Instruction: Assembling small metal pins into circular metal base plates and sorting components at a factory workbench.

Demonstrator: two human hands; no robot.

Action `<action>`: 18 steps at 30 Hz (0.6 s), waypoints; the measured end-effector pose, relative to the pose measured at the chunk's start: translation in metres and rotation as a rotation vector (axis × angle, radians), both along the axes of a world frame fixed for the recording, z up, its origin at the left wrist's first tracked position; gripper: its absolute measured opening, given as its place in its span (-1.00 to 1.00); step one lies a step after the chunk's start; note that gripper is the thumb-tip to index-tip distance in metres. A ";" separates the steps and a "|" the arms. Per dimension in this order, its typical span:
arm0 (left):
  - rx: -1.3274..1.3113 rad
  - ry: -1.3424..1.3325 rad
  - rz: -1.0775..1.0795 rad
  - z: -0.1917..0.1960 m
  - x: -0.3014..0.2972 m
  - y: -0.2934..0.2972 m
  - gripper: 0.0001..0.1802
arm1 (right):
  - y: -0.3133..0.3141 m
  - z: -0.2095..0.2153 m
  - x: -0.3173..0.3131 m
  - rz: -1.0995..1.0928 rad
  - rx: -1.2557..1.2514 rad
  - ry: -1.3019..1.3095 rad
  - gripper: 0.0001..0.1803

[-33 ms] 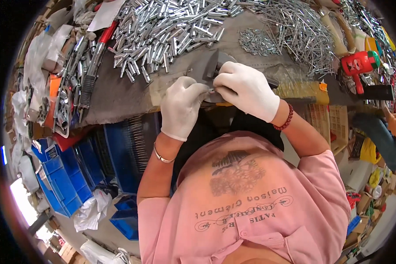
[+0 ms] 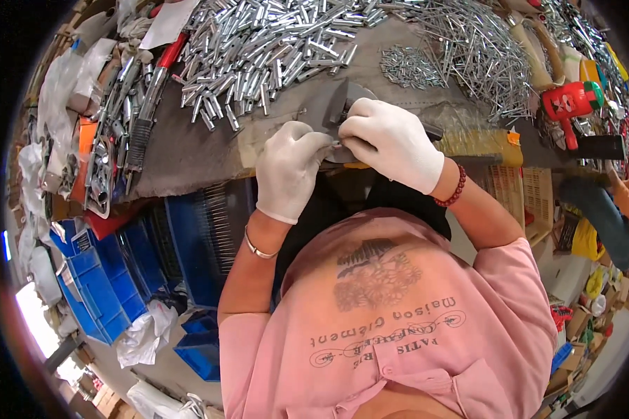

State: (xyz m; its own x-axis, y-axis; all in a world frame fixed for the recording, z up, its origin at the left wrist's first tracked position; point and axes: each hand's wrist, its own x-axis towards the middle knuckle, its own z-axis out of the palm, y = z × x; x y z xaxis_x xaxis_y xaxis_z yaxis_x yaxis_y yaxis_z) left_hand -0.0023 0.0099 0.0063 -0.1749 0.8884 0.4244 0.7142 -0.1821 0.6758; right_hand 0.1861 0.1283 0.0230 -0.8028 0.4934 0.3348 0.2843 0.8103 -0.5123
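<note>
Both my hands wear white gloves and meet at the front edge of the workbench. My left hand (image 2: 286, 171) is closed in a pinch, thumb and forefinger together. My right hand (image 2: 391, 143) is also closed, its fingertips almost touching the left ones. A small shiny bit shows between the fingertips, too small to name. Right behind them stands a dark grey metal fixture (image 2: 326, 105), partly covered by my right hand. Beyond it lies a wide heap of short silvery metal tubes (image 2: 279, 52).
Thin metal rods (image 2: 479, 56) lie piled at the back right, beside a small heap of tiny metal parts (image 2: 412, 66). Hand tools (image 2: 143, 126) crowd the left side. A red and green container (image 2: 569, 103) is at the right. Blue bins (image 2: 101, 290) stand below the bench.
</note>
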 end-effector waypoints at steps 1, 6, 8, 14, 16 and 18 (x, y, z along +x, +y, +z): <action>0.017 0.049 -0.005 0.004 -0.001 0.001 -0.81 | 0.000 0.002 -0.002 0.010 0.003 -0.011 -0.92; -0.008 0.120 -0.020 0.011 -0.004 -0.003 -0.88 | -0.002 0.024 -0.005 0.082 0.131 0.007 -0.93; 0.083 0.278 -0.001 0.017 -0.003 -0.005 -0.82 | -0.007 0.036 -0.009 0.103 0.231 -0.313 -0.90; 0.024 0.132 -0.015 0.004 0.006 -0.010 -0.85 | -0.018 0.031 0.009 0.033 0.254 -0.199 -0.89; 0.020 0.131 -0.008 0.010 0.008 -0.014 -0.86 | -0.012 0.040 0.016 -0.014 0.243 -0.151 -0.78; 0.028 0.113 0.001 0.014 0.008 -0.013 -0.86 | -0.003 0.040 0.023 -0.195 0.287 -0.138 -0.70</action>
State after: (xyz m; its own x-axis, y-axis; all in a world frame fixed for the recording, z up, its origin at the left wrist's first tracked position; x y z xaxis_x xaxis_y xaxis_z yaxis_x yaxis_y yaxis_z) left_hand 0.0061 -0.0031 0.0202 -0.1251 0.8757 0.4663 0.7858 -0.1994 0.5854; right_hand 0.2093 0.1255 0.0632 -0.7501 0.5435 0.3767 0.4986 0.8391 -0.2177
